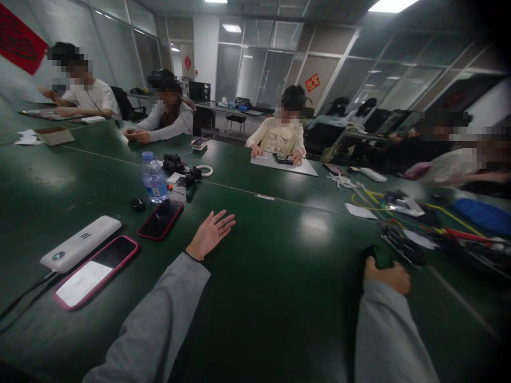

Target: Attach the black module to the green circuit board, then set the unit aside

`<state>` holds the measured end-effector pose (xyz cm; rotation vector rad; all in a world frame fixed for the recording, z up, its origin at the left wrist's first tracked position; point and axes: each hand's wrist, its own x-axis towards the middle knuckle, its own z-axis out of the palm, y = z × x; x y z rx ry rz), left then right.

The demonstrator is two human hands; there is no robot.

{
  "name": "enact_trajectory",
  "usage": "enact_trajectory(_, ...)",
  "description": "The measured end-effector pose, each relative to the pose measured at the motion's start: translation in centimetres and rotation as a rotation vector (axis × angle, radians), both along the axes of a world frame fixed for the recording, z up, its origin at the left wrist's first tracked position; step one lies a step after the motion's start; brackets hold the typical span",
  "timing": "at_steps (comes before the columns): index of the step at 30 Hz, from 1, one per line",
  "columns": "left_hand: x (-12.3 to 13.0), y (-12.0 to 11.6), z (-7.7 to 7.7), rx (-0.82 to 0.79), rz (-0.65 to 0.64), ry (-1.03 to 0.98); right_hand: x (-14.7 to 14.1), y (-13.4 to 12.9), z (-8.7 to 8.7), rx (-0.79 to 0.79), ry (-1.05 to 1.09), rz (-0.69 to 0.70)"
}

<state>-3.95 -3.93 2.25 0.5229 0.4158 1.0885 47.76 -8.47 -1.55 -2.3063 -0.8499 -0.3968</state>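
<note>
My left hand (pixel 211 233) hovers over or rests on the dark green table (pixel 259 298), palm partly turned up, fingers stretched out and holding nothing. To its left lies a phone in a red case (pixel 161 219). On the right, my right hand (pixel 388 276) is wrapped round a dark green and black object (pixel 381 256); its kind is hard to make out, as the fingers and shade hide much of it. Just beyond that hand sits a dark bundle of cables (pixel 403 243).
At the left are a white power bank (pixel 82 242) with a cable, a phone in a pink case (pixel 96 274), a black mouse-like item (pixel 138 205) and a water bottle (pixel 155 178). Cables and a blue bag (pixel 483 215) crowd the right. Several people sit around the table.
</note>
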Motion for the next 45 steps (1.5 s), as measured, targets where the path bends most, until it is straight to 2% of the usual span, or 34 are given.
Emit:
enact_trajectory(2, 0.0, 0.2, -0.2, 0.015, 0.030, 0.027, -5.2, 2.3, -0.3, -0.028, -0.030, 0.053)
enact_trajectory(4, 0.0, 0.4, -0.6, 0.036, 0.074, 0.071, -11.3, 4.7, -0.5, -0.056, -0.050, 0.194)
enact_trajectory(7, 0.1, 0.6, -1.2, 0.071, 0.187, 0.193, -21.5, 6.7, -0.6, -0.038, -0.056, 0.590)
enact_trajectory(9, 0.3, 0.7, -1.7, 0.093, 0.267, 0.288, -28.0, 6.2, -0.4, -0.004, -0.080, 0.887)
enact_trajectory(11, 0.6, 0.8, -2.0, 0.125, 0.329, 0.344, -33.3, 4.7, -0.1, 0.005, -0.101, 1.118)
enact_trajectory(14, 1.0, 1.1, -2.4, 0.165, 0.412, 0.349, -37.7, 2.2, 0.2, 0.003, -0.101, 1.239)
enact_trajectory(17, 1.0, 1.4, -2.5, 0.176, 0.428, 0.335, -38.6, 1.2, 0.2, 0.046, -0.060, 1.233)
enact_trajectory(25, 0.6, 1.4, -2.9, 0.334, 0.394, 0.493, -37.8, 1.7, 0.0, 0.148, 0.084, 1.203)
enact_trajectory(32, 0.5, 1.3, -2.8, 0.349, 0.362, 0.528, -37.9, 0.3, 0.8, 0.090, 0.096, 1.239)
enact_trajectory(39, 0.5, 1.3, -2.7, 0.324, 0.321, 0.519, -37.8, -0.2, 0.7, 0.068, 0.086, 1.239)
enact_trajectory(45, 0.5, 1.1, -2.5, 0.323, 0.320, 0.542, -37.9, 0.0, 0.4, -0.020, 0.027, 1.192)
